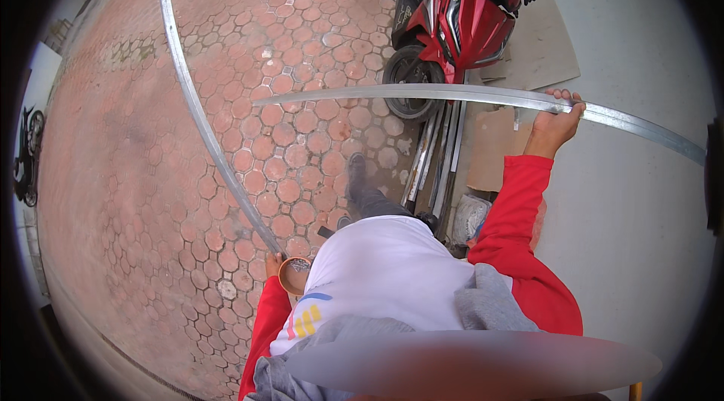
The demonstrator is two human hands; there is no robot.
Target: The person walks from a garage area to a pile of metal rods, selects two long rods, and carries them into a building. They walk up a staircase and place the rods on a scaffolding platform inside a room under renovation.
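Long, narrow, silver-grey metal strip: held crosswise ahead of the body, left tip over the paving, right end running toward the right edge of view, passing visually across a black front wheel. Right grip: bare, arm outstretched, clenched around this strip; placed partway along, apparently for balance, with free length on either side. Second long silver-grey metal strip: running from the top of view down to left grip. Left grip: at the near end of the second strip, partly hidden; cannot tell whether closed or merely resting, though perhaps so placed to steady that end. Just beside left grip: round brown vessel with orange rim; cannot tell whether held or standing. Farther out: red-and-black motorcycle, parked; bundle of long metal bars, laid side by side near the wheel, probably for compact storage; brown cardboard sheet; crumpled translucent plastic bag; reddish octagonal paving; dark motorcycle at far left. Markings: blue, yellow and pink printed shapes on white shirt; pale marks on motorcycle bodywork, too small to read; none legible on either strip.
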